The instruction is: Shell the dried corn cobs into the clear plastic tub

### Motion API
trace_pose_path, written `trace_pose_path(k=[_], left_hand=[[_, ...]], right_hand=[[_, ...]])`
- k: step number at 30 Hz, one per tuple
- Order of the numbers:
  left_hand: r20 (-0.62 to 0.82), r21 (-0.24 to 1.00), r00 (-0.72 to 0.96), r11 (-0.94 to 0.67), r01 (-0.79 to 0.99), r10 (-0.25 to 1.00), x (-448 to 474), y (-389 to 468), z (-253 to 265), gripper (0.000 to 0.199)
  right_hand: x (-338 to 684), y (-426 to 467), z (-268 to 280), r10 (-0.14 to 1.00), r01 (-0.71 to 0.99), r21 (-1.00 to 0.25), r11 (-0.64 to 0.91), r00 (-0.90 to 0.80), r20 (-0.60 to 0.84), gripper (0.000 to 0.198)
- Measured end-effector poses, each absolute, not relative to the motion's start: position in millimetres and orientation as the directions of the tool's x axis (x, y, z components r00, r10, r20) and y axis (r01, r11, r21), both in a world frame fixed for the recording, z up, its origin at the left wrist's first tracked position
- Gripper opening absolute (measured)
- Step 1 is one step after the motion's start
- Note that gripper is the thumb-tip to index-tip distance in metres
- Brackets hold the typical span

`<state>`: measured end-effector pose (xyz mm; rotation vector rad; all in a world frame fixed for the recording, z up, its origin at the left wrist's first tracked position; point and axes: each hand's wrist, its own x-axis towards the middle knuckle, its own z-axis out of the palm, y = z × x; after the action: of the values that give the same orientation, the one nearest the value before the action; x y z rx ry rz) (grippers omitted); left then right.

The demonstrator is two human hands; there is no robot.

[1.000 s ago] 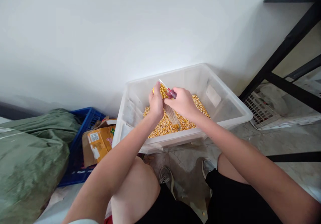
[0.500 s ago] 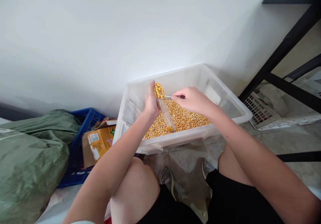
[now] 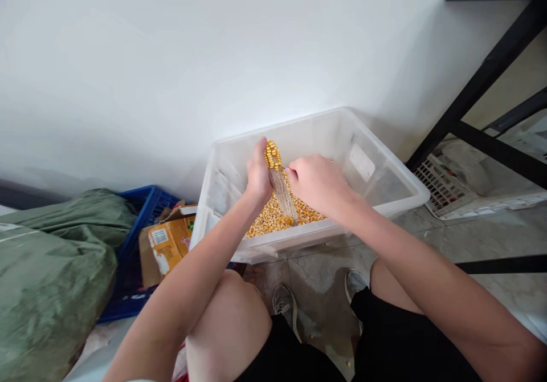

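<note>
My left hand (image 3: 258,175) is closed around the upper side of an ear of corn (image 3: 282,192), which slants over the bin. Yellow kernels still cover the ear's top; its lower length is bare, pale cob, with a few kernels near the bottom tip. My right hand (image 3: 320,183), fingers closed, grips a thin screwdriver-like tool (image 3: 284,168). Only a short bit of its metal shaft shows, against the ear below the kernel-covered part; the handle is hidden in the fist. Loose corn kernels (image 3: 265,215) lie beneath in a translucent plastic bin (image 3: 393,202).
The bin stands against a white wall (image 3: 171,57). At left are a green sack (image 3: 55,268), a blue crate (image 3: 128,291) and a torn orange carton (image 3: 171,244). A black metal frame (image 3: 474,85) and a white basket (image 3: 444,191) are at right.
My right hand has turned over, knuckles up, and moved slightly closer to the ear, covering most of the tool. My left hand and the ear have barely moved.
</note>
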<state>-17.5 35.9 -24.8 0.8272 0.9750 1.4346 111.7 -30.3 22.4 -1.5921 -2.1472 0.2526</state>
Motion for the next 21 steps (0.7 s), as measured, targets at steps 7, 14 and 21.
trace_pose_path(k=[7,14,21], left_hand=[[-0.036,0.895,-0.037,0.016,-0.445,0.999,-25.7,35.9,-15.2,0.046],[-0.09,0.903,0.1,0.124,-0.411,0.991,-27.9,41.9,-15.8,0.052],[-0.092,0.917,0.193,0.158,-0.366,0.977,-33.5,48.2,-17.3,0.056]], right_hand=[[132.6,-14.2,18.1,0.878,0.592,-0.663,0.459,-0.415,0.238,0.04],[144.5,5.3,4.5,0.876,0.522,-0.746,0.413,-0.45,0.171,0.039],[153.2,13.8,0.4,0.863,0.465,-0.79,0.399,-0.482,0.152,0.036]])
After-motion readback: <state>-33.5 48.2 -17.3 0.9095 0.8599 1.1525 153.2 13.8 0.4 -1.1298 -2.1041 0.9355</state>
